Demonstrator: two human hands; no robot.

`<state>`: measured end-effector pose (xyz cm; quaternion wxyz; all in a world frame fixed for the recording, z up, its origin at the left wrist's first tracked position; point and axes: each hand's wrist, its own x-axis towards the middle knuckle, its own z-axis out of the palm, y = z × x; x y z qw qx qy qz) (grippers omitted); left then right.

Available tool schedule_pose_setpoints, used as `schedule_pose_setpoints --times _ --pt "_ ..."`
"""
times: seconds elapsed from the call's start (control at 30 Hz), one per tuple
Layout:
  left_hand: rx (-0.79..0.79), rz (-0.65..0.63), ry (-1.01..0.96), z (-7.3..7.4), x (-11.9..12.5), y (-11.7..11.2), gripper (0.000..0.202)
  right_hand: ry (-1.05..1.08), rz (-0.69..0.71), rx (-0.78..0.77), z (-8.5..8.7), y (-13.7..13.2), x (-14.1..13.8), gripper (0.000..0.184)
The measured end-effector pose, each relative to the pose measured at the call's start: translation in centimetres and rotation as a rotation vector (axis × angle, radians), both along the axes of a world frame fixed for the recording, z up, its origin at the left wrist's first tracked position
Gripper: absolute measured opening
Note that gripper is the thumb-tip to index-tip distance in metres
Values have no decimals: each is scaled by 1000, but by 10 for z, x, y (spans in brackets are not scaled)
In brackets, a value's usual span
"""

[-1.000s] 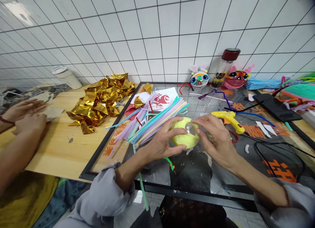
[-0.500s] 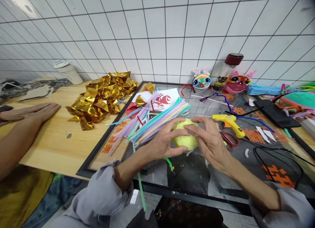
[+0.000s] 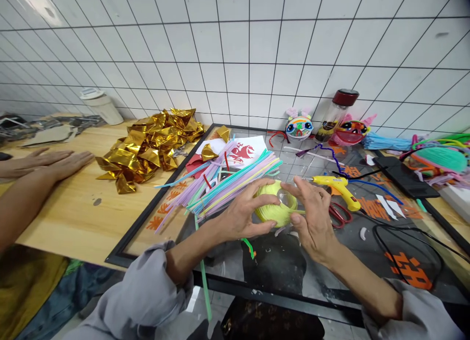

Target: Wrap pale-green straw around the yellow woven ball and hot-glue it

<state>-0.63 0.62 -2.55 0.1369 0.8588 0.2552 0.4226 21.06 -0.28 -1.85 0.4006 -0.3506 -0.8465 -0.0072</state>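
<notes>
A round ball wound with yellow pipe cleaner [image 3: 270,214] is held above the dark table top, a clear patch showing on its upper right side. My left hand [image 3: 240,210] grips it from the left, thumb below and fingers over the top. At its right side, my right hand [image 3: 316,222] has thumb and fingers around a yellow strand [image 3: 300,212] that runs off the ball. Just beyond that hand lie a yellow glue gun [image 3: 340,187] and red-handled scissors [image 3: 340,215], partly covered. Loose pastel pipe cleaners [image 3: 223,183] lie behind my left hand.
Gold foil pieces [image 3: 147,149] are heaped at left, near another person's hands [image 3: 62,164]. Two decorated animal heads [image 3: 299,127] and a bottle [image 3: 336,115] stand by the tiled wall. A phone [image 3: 406,176] and black cable [image 3: 389,227] are at right.
The ball has turned in my left hand, so a clear patch now shows. My right fingers have moved off its front to its right side, with a yellow strand between them. The view shifted slightly.
</notes>
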Motion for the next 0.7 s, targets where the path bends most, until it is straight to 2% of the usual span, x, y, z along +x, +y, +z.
schedule_pose_setpoints --times 0.27,0.33,0.53,0.7 --pt "11 -13 16 -2 0 1 44 7 114 -23 4 -5 -8 67" --pt "19 -2 24 -3 0 1 42 -4 97 -26 3 -2 -6 66" --pt "76 18 14 -3 2 0 41 -25 -94 -110 -7 12 4 59" --pt "47 2 18 -1 2 0 42 -24 -6 -95 -3 5 0 61"
